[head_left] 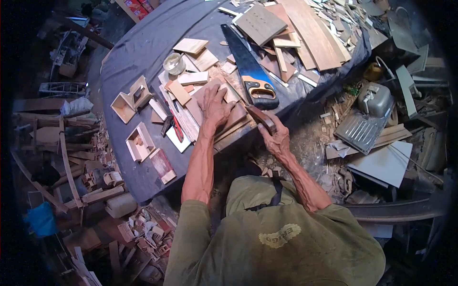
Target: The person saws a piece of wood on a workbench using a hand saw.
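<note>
My left hand (217,106) lies with its fingers spread on a flat brown board (194,108), pressing on top of a stack of wood at the table's front edge. Just beyond that edge, my right hand (276,138) is closed around a dark brown, curved wooden piece (261,118); its exact kind is unclear. A handsaw (248,66) with a blue and black blade lies beyond, its handle near my right hand. Left of my left hand are a red-handled tool (177,127) and several light wood offcuts (179,93).
Small wooden box pieces (139,142) and a reddish block (163,167) sit on the cloth-covered table (138,52) at left. A glass jar (174,64) stands farther back. Boards (310,33) are piled back right. A metal sink (365,119) and scrap wood crowd the floor.
</note>
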The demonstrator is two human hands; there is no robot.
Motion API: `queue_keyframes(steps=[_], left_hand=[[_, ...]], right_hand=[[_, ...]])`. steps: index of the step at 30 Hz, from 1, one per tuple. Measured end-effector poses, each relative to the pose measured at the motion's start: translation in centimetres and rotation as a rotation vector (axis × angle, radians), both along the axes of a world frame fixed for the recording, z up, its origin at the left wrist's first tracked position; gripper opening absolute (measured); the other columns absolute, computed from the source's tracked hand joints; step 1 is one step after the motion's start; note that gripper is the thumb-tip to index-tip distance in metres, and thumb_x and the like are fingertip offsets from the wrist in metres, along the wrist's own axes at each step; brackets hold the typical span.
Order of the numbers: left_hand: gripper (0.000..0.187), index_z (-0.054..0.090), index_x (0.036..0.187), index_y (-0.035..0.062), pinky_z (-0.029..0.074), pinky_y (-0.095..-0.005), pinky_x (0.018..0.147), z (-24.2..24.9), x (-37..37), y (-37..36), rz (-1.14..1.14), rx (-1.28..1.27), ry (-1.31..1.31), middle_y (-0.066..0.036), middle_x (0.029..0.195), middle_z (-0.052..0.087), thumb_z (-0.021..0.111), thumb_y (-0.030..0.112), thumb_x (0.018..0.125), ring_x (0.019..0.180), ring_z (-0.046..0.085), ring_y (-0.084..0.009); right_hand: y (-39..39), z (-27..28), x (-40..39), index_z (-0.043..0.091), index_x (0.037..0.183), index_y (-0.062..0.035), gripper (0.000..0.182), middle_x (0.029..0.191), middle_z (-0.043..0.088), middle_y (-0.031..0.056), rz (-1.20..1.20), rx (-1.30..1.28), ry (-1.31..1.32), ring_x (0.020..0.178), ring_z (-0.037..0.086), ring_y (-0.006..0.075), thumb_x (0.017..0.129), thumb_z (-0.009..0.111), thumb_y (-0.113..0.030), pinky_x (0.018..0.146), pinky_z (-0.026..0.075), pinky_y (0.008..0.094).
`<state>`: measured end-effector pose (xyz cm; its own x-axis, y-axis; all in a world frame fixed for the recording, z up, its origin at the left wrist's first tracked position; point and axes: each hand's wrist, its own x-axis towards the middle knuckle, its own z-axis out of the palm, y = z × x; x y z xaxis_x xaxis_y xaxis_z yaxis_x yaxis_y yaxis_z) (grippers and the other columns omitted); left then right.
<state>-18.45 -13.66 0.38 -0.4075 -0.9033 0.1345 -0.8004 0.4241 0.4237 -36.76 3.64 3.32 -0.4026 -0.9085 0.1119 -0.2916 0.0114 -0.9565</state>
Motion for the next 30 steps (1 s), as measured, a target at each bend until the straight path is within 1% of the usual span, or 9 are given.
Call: queue_keyframes(steps=[1, 4, 7, 10, 13, 19, 22, 26, 30], left_hand=[[0.061, 0.065, 0.130, 0.0082, 0.028, -0.0523, 0.118, -0.2, 0.0, -0.1, -0.019, -0.040, 0.020, -0.018, 0.149, 0.048, 0.077, 0.038, 0.079, 0.141, 0.035, -0.0436], [0.060, 0.065, 0.127, 0.0066, 0.033, -0.0517, 0.115, -0.1, 0.0, -0.8, -0.081, -0.085, 0.024, -0.018, 0.143, 0.052, 0.079, 0.036, 0.077, 0.135, 0.041, -0.0420], [0.064, 0.062, 0.130, 0.0070, 0.036, -0.0534, 0.111, 0.9, -0.3, -0.6, -0.050, -0.050, -0.005, -0.016, 0.140, 0.053, 0.079, 0.035, 0.076, 0.130, 0.044, -0.0398], [0.070, 0.059, 0.133, 0.0047, 0.037, -0.0511, 0.108, 0.8, -0.2, -0.7, -0.062, -0.075, 0.011, -0.018, 0.140, 0.053, 0.080, 0.039, 0.075, 0.130, 0.046, -0.0388], [0.075, 0.056, 0.137, 0.0043, 0.037, -0.0506, 0.110, 1.8, -0.5, -0.8, -0.038, 0.011, -0.086, -0.019, 0.142, 0.051, 0.080, 0.039, 0.075, 0.132, 0.044, -0.0400], [0.078, 0.054, 0.141, 0.0047, 0.034, -0.0494, 0.114, 2.5, -0.5, -1.2, -0.025, 0.105, -0.124, -0.021, 0.146, 0.047, 0.081, 0.037, 0.075, 0.137, 0.040, -0.0406], [0.080, 0.053, 0.141, 0.0049, 0.034, -0.0494, 0.115, 2.5, -0.2, -1.2, -0.046, 0.104, -0.114, -0.021, 0.147, 0.047, 0.082, 0.037, 0.074, 0.137, 0.040, -0.0406], [0.080, 0.052, 0.142, 0.0057, 0.033, -0.0495, 0.115, 2.2, -0.3, -1.3, -0.045, 0.090, -0.101, -0.022, 0.147, 0.047, 0.082, 0.037, 0.074, 0.137, 0.040, -0.0415], [0.079, 0.053, 0.142, 0.0065, 0.033, -0.0497, 0.115, 2.2, -0.4, -1.3, -0.064, 0.087, -0.120, -0.022, 0.146, 0.047, 0.081, 0.037, 0.075, 0.136, 0.041, -0.0424]], right_hand=[[0.2, 0.0, -0.4, 0.062, 0.128, -0.0096, 0.038, 0.085, 0.071, 0.0149, 0.051, 0.117, -0.021, 0.078, 0.071, 0.0211, 0.092, 0.070, -0.017, 0.069, 0.053, 0.0344], [0.4, -1.1, -0.5, 0.062, 0.130, -0.0098, 0.038, 0.083, 0.071, 0.0154, 0.063, 0.108, 0.034, 0.071, 0.068, 0.0209, 0.093, 0.068, -0.018, 0.066, 0.052, 0.0355], [0.5, -0.6, -0.9, 0.061, 0.131, -0.0093, 0.040, 0.080, 0.069, 0.0154, 0.092, 0.159, -0.042, 0.065, 0.064, 0.0195, 0.093, 0.067, -0.020, 0.063, 0.051, 0.0352], [0.6, -0.3, -0.9, 0.060, 0.133, -0.0090, 0.041, 0.079, 0.068, 0.0135, 0.114, 0.161, -0.039, 0.065, 0.062, 0.0174, 0.093, 0.067, -0.016, 0.062, 0.051, 0.0345], [0.6, -0.3, -0.5, 0.060, 0.134, -0.0076, 0.042, 0.079, 0.068, 0.0109, 0.128, 0.125, -0.127, 0.065, 0.060, 0.0146, 0.092, 0.066, -0.011, 0.062, 0.049, 0.0333], [-0.1, 0.0, -0.1, 0.060, 0.134, -0.0057, 0.043, 0.080, 0.069, 0.0101, 0.025, -0.113, -0.058, 0.068, 0.060, 0.0125, 0.091, 0.065, -0.007, 0.064, 0.050, 0.0302], [0.0, 0.7, -0.3, 0.060, 0.134, -0.0066, 0.044, 0.078, 0.067, 0.0109, 0.050, 0.040, -0.057, 0.066, 0.060, 0.0125, 0.091, 0.066, -0.007, 0.063, 0.050, 0.0297], [-0.2, 0.8, 0.0, 0.061, 0.134, -0.0082, 0.045, 0.073, 0.064, 0.0110, 0.045, 0.026, -0.013, 0.061, 0.058, 0.0133, 0.090, 0.067, -0.008, 0.059, 0.049, 0.0314], [0.2, 0.8, 0.0, 0.060, 0.136, -0.0100, 0.046, 0.068, 0.063, 0.0113, 0.063, 0.049, 0.001, 0.057, 0.058, 0.0160, 0.090, 0.068, -0.010, 0.058, 0.049, 0.0331]])
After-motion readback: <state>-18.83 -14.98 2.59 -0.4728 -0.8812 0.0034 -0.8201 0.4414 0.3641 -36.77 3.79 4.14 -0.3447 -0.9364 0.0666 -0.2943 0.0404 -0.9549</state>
